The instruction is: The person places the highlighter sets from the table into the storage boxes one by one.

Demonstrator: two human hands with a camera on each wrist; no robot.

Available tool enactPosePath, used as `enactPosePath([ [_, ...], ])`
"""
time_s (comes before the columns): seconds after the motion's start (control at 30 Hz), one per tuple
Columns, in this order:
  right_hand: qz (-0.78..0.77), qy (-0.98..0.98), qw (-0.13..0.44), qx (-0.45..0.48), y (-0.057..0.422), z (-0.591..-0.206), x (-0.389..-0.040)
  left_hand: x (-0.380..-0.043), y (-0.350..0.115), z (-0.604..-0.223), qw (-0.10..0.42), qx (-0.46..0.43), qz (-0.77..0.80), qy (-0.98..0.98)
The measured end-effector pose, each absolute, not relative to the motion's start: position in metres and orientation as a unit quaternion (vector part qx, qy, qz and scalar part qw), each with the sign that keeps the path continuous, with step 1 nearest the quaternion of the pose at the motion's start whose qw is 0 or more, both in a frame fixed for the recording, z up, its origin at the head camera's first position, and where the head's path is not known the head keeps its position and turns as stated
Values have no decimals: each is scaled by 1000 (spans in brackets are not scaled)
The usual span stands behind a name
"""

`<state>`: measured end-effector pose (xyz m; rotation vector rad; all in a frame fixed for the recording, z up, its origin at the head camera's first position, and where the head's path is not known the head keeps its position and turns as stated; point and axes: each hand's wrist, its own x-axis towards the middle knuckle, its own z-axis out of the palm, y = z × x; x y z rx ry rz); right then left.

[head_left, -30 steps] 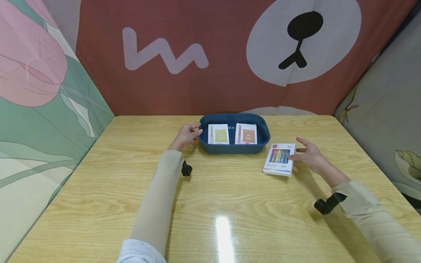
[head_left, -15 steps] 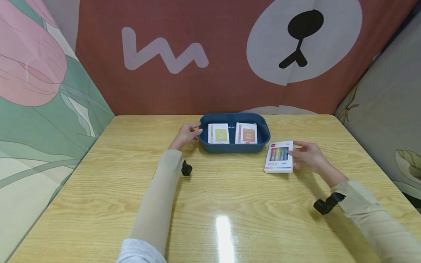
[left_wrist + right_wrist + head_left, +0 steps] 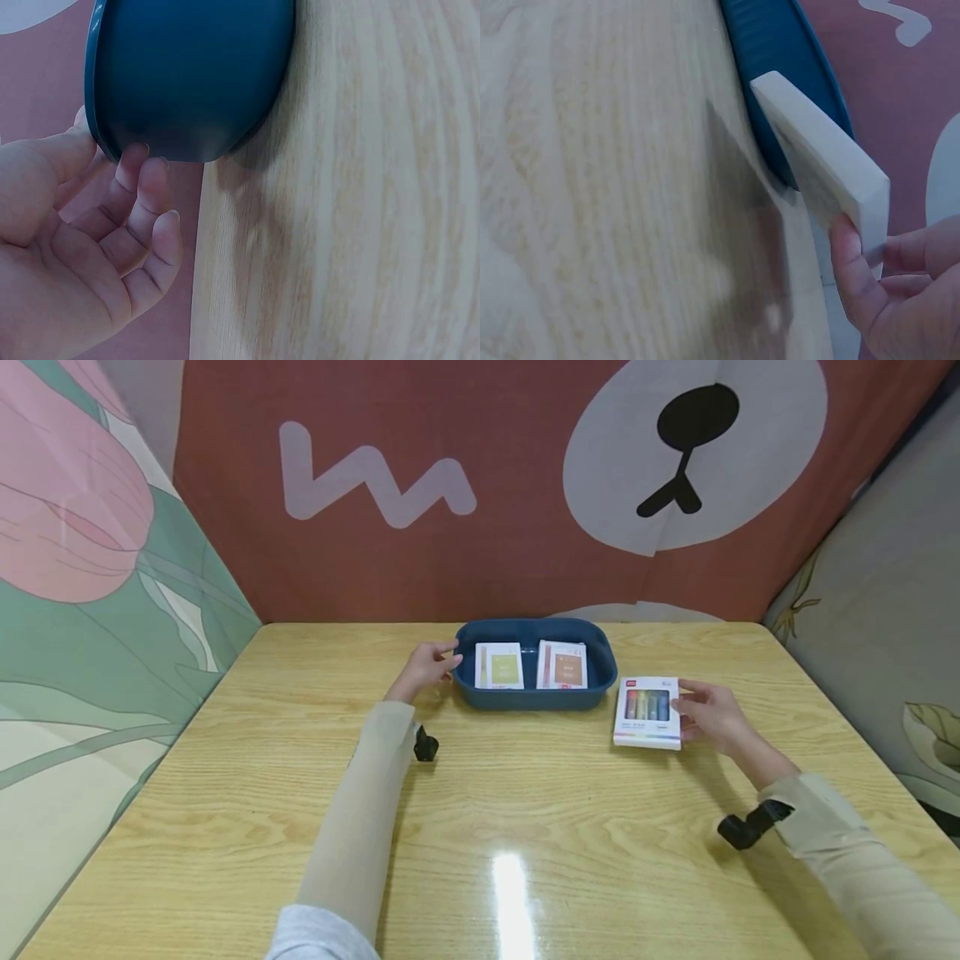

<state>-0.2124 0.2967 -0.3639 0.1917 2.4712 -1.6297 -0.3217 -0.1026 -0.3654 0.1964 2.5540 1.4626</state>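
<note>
A white box (image 3: 648, 713) with a window onto a row of coloured sticks, their exact kind too small to tell, is held above the table. My right hand (image 3: 712, 717) pinches its right edge between thumb and fingers. In the right wrist view the box (image 3: 832, 150) tilts edge-on, its shadow falling on the wood. A dark blue plastic bin (image 3: 534, 698) stands at the back of the table. At its left end, my left hand (image 3: 425, 668) grips the rim; the left wrist view shows fingertips (image 3: 154, 180) against the outer wall. The thumb is partly hidden.
Inside the bin lie a white box with a yellow-green label (image 3: 505, 669) and a white box with an orange-brown label (image 3: 567, 669), side by side. The wooden table (image 3: 480, 793) ends at a brown printed backdrop (image 3: 420, 568) behind the bin.
My right hand has closed on the box's right edge and lifted it, shifting it slightly right and away from me. The left hand and the bin stay in place.
</note>
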Motion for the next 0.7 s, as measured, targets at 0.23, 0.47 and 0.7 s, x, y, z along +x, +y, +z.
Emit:
enactPosePath([
  [0.23, -547, 833, 49, 72, 303, -355, -212, -322, -103, -367, 94, 68, 494, 861],
  [0.47, -570, 818, 11, 81, 307, -343, -217, -321, -103, -366, 91, 68, 492, 863],
  [0.7, -586, 805, -4, 97, 305, -337, -226, -320, -102, -365, 92, 69, 492, 863],
])
